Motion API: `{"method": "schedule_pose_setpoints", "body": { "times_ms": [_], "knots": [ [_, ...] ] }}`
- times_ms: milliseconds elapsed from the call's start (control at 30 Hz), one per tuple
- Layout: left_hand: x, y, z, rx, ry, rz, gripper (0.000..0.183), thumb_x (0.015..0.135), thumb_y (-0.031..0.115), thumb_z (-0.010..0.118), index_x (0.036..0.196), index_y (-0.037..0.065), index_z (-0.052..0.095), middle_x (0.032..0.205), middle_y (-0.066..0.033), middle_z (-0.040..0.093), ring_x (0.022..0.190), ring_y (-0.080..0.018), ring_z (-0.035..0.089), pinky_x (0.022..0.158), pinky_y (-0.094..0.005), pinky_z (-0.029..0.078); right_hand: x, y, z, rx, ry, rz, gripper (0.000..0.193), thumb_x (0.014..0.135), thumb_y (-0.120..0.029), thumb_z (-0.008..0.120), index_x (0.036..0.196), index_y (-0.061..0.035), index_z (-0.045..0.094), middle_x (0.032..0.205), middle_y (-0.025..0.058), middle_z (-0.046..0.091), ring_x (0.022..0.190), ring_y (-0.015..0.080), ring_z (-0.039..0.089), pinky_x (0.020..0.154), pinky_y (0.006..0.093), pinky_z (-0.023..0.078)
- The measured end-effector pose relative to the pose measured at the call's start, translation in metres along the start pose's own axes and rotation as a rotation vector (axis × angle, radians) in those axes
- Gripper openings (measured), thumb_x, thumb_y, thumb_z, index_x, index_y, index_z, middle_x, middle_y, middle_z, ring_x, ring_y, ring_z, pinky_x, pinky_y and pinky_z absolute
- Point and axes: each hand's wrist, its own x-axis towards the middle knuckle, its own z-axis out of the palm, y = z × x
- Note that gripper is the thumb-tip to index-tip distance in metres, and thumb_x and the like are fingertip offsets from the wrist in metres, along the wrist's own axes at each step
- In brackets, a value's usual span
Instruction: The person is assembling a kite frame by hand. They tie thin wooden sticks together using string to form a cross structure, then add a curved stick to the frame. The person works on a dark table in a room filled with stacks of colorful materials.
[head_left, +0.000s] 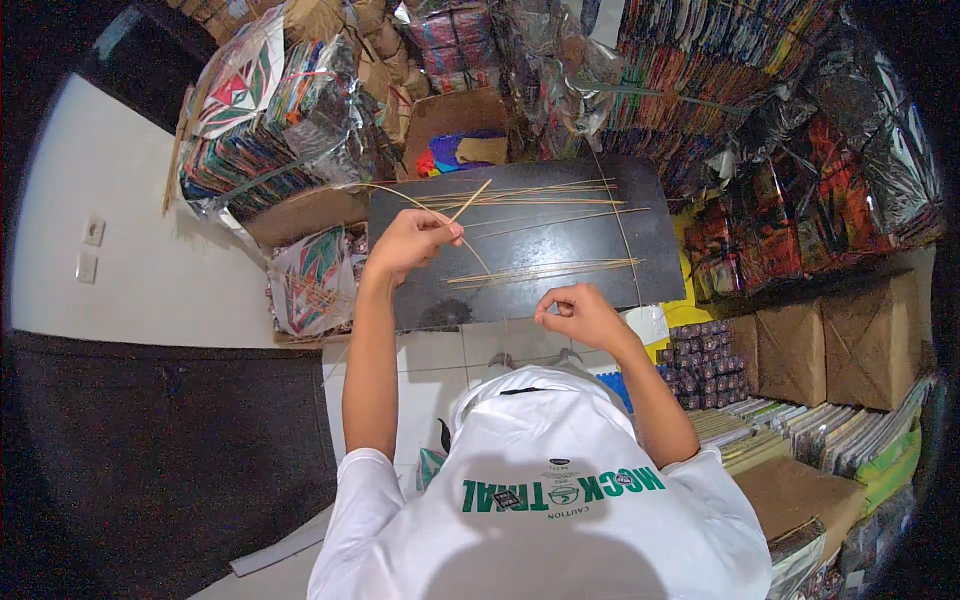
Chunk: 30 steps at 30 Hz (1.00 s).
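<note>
Above the left part of a dark table (590, 242), my left hand (408, 243) is closed in a pinch. It grips thin bamboo sticks: a short straight one (472, 198) points up and right, and a longer thin one (392, 194) bends across the fingers. My right hand (580, 316) hovers by the table's near edge, thumb and fingertips pressed together; what they hold, if anything, is too fine to make out. Between the hands, a row of thin sticks (550, 270) lies on the table. More sticks (560, 190) lie along its far side.
A thin dark line (625, 235) crosses the table's right part. Beyond stand an open cardboard box (455, 110) and wrapped stacks of colourful sheets (700, 70). Left of the table, a box holds printed kites (318, 280). At right are stacked small dark cylinders (705, 360) and cartons (865, 340).
</note>
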Motion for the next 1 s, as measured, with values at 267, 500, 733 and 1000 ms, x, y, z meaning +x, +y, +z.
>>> {"method": "schedule_pose_setpoints", "body": {
  "times_ms": [267, 500, 733, 1000],
  "knots": [
    [0.008, -0.008, 0.003, 0.233, -0.128, 0.103, 0.020, 0.092, 0.022, 0.072, 0.096, 0.003, 0.074, 0.081, 0.0018, 0.070, 0.068, -0.0047, 0.055, 0.062, -0.0240, 0.044, 0.005, -0.009, -0.008, -0.353, 0.091, -0.243, 0.015, 0.084, -0.022, 0.072, 0.090, -0.0085, 0.073, 0.077, 0.0098, 0.065, 0.071, 0.0275, 0.064, 0.064, 0.0413, 0.049],
    [0.000, -0.008, 0.018, 0.274, -0.222, 0.143, 0.019, 0.092, 0.019, 0.073, 0.096, 0.000, 0.074, 0.084, -0.0015, 0.071, 0.080, -0.0079, 0.062, 0.076, -0.0271, 0.050, 0.014, -0.027, -0.038, -0.368, 0.163, -0.277, 0.011, 0.087, -0.018, 0.069, 0.091, -0.0076, 0.070, 0.086, 0.0103, 0.066, 0.076, 0.0286, 0.067, 0.068, 0.0424, 0.053],
    [-0.016, -0.004, 0.035, 0.265, -0.218, 0.234, 0.022, 0.090, 0.021, 0.074, 0.092, -0.002, 0.074, 0.080, -0.0049, 0.071, 0.076, -0.0103, 0.061, 0.072, -0.0298, 0.050, 0.016, -0.038, -0.047, -0.324, 0.342, -0.389, 0.008, 0.087, -0.014, 0.071, 0.091, -0.0076, 0.069, 0.080, 0.0077, 0.062, 0.066, 0.0224, 0.064, 0.059, 0.0342, 0.050],
    [-0.024, -0.002, 0.039, 0.315, -0.273, 0.231, 0.021, 0.093, 0.021, 0.072, 0.097, 0.000, 0.074, 0.085, -0.0032, 0.073, 0.081, -0.0094, 0.062, 0.075, -0.0284, 0.051, 0.016, -0.042, -0.054, -0.282, 0.383, -0.376, 0.012, 0.088, -0.018, 0.072, 0.092, -0.0076, 0.067, 0.084, 0.0073, 0.063, 0.068, 0.0223, 0.065, 0.061, 0.0359, 0.052]
  ]
}}
